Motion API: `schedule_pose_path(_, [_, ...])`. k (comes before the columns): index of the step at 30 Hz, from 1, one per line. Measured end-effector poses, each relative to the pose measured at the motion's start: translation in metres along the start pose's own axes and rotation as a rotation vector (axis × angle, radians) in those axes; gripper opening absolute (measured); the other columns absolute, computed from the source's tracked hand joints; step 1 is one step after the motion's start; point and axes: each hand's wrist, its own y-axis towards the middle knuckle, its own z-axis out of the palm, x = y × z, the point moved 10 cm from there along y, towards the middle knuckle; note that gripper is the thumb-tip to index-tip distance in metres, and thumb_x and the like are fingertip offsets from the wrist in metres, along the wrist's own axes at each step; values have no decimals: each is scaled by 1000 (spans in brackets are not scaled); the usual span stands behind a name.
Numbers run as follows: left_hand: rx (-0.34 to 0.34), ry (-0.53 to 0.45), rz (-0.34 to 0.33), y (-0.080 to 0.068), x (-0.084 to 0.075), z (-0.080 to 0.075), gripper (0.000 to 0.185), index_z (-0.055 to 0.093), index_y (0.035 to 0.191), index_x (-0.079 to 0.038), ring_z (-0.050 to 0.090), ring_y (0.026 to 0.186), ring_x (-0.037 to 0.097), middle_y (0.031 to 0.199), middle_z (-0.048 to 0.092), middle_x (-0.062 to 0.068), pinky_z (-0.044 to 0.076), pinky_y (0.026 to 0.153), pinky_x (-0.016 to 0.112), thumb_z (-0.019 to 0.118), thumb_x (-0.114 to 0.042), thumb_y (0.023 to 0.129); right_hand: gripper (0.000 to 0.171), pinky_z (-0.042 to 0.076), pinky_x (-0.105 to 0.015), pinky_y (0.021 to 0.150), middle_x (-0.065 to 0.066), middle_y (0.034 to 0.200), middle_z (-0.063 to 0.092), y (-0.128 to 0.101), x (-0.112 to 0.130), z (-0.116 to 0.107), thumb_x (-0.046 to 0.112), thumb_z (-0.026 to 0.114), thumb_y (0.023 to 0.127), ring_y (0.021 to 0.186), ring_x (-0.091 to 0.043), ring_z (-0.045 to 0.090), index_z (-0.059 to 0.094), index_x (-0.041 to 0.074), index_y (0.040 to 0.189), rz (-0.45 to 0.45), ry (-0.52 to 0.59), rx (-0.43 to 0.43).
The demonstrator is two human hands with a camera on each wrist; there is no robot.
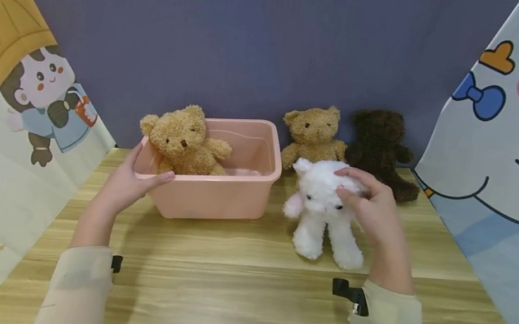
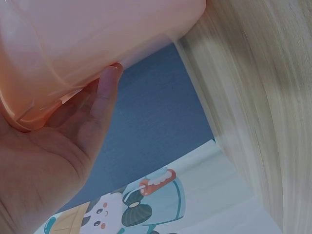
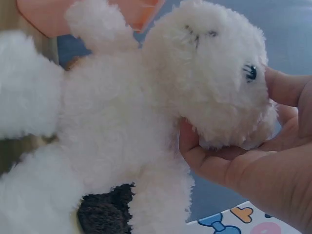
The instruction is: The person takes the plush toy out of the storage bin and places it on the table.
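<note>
My left hand (image 1: 125,185) grips the left end of a pink plastic bin (image 1: 213,198), thumb over the front rim. The left wrist view shows its fingers along the bin's outer wall (image 2: 131,34). A light brown teddy bear (image 1: 185,142) sits inside the bin at the left, its lower body partly hidden. To the right of the bin, my right hand (image 1: 380,206) holds a white plush toy (image 1: 318,191) by the head. In the right wrist view, the thumb and fingers pinch the sides of the toy's fluffy head (image 3: 209,73), and its legs hang down.
Behind the white toy, a second light brown teddy bear (image 1: 314,128) sits against the dark blue back panel (image 1: 240,28). A dark brown teddy bear (image 1: 379,138) is beside it on the right. Printed cartoon sheets flank the wood-grain table (image 1: 217,297).
</note>
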Motion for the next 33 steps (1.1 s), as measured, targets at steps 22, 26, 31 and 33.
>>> schedule_pose_path(22, [-3, 11, -2, 1, 1, -1, 135, -17, 170, -32, 15, 160, 58, 179, 1, 22, 27, 122, 79, 73, -81, 82, 39, 52, -39, 106, -7, 167, 44, 31, -28, 9, 24, 64, 109, 132, -26, 54, 65, 18, 147, 71, 12, -68])
schedule_pose_path(26, [-7, 13, -1, 0, 1, -2, 134, -17, 170, -32, 15, 160, 58, 179, 1, 22, 27, 122, 79, 73, -80, 83, 45, 33, -55, 131, -5, 177, 25, 38, -31, 7, 30, 60, 110, 165, -32, 23, 59, 21, 154, 59, -2, -116])
schedule_pose_path(31, [-9, 13, -1, 0, 1, -2, 135, -17, 170, -32, 17, 160, 58, 179, 2, 22, 28, 122, 79, 73, -81, 82, 52, 35, -56, 129, -7, 179, 18, 44, -34, 7, 28, 64, 108, 164, -37, 24, 53, 23, 159, 60, 3, -129])
schedule_pose_path(33, [-10, 12, 2, 0, 0, -2, 135, -16, 170, -32, 18, 160, 58, 179, 2, 22, 29, 122, 78, 73, -81, 82, 54, 35, -56, 129, -7, 180, 13, 45, -35, 9, 26, 66, 107, 163, -40, 25, 52, 23, 160, 73, 14, -119])
